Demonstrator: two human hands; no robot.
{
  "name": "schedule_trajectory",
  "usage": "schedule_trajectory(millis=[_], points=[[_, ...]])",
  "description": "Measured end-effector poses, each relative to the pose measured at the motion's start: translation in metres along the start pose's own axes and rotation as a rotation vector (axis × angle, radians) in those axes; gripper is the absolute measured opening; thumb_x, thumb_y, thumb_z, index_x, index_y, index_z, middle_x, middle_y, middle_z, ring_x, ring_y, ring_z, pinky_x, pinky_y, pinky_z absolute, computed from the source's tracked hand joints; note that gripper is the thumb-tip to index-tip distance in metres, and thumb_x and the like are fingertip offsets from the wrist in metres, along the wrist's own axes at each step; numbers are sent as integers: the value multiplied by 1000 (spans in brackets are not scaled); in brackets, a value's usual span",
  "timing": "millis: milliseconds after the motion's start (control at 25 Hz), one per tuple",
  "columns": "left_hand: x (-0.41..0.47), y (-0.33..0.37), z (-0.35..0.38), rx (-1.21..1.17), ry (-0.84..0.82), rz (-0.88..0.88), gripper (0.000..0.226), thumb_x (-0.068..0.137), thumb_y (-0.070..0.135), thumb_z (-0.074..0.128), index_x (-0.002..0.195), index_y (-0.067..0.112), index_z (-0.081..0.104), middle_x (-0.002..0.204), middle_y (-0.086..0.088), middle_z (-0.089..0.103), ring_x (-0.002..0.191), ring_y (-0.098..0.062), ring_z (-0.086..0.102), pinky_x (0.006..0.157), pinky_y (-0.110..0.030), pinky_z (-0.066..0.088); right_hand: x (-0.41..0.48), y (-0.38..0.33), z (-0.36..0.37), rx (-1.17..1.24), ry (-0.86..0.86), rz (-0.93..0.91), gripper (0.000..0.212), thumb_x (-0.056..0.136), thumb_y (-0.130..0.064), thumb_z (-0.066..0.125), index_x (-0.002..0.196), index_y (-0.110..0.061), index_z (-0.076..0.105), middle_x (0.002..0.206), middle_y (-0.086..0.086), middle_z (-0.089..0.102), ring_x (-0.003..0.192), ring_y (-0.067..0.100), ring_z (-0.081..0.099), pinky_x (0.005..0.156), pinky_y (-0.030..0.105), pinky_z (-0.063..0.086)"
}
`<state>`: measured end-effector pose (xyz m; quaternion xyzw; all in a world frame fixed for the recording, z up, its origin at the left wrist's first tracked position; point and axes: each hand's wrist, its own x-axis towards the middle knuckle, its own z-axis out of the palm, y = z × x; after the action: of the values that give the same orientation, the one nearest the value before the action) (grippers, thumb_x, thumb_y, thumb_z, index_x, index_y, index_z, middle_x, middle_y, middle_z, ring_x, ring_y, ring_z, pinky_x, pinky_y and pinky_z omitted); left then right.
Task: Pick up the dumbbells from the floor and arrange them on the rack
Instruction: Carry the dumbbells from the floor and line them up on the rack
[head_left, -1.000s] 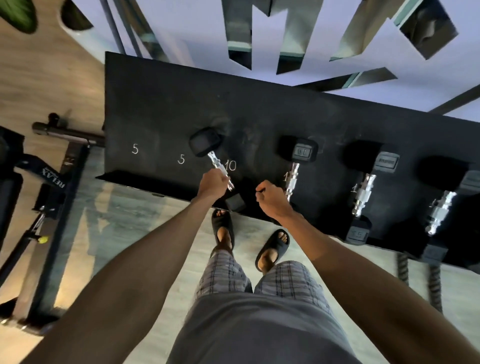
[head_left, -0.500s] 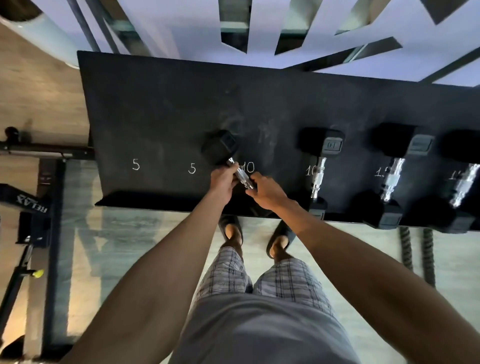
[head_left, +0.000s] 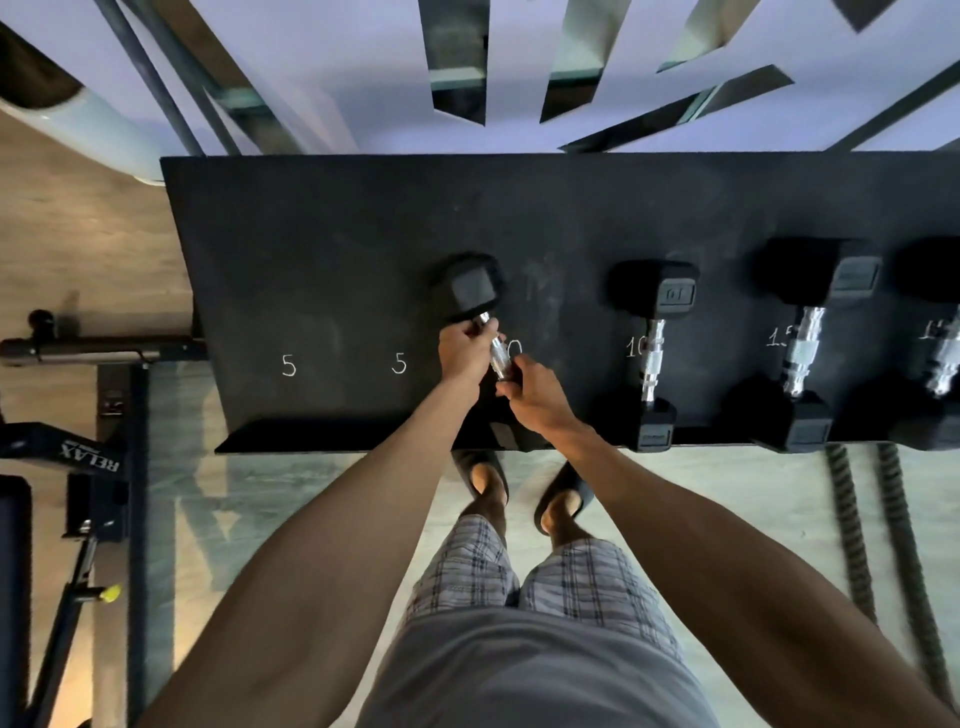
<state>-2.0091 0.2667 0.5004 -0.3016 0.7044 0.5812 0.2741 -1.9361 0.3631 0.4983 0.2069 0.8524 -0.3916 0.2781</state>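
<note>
Left hand (head_left: 462, 353) and right hand (head_left: 537, 397) both gripped the hex dumbbell (head_left: 470, 291) lying askew on the rack (head_left: 311, 249); pivoting its head, just beyond the left hand, rightward would likely have squared it.

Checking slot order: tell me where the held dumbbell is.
Head view: the held dumbbell lies on the rack, centre-left, between the chalked 5 and the 10 dumbbell.

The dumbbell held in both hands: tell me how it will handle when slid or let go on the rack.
Probably heavy for its size: both the left hand and right hand hold the dumbbell. Its flat-sided heads likely stop it rolling on the rack. The ridged metal handle should resist slipping.
</note>
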Motion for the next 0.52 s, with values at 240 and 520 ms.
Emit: schedule_trajectory(millis=[240,520], points=[[7,28,12,252,-95,118,17,91,20,66,86,6,73,88,-11,76,83,-23,74,85,-36,59,13,-9,-3,151,58,56,22,89,-20,67,108,-10,61,97,4,73,88,19,68,75,31,52],[6,27,11,341,-142,88,22,93,20,64,100,2,73,95,-11,76,85,-17,71,75,-21,51,10,-7,-1,185,39,86,31,89,-18,68,117,-6,60,106,5,70,92,16,65,75,24,42]])
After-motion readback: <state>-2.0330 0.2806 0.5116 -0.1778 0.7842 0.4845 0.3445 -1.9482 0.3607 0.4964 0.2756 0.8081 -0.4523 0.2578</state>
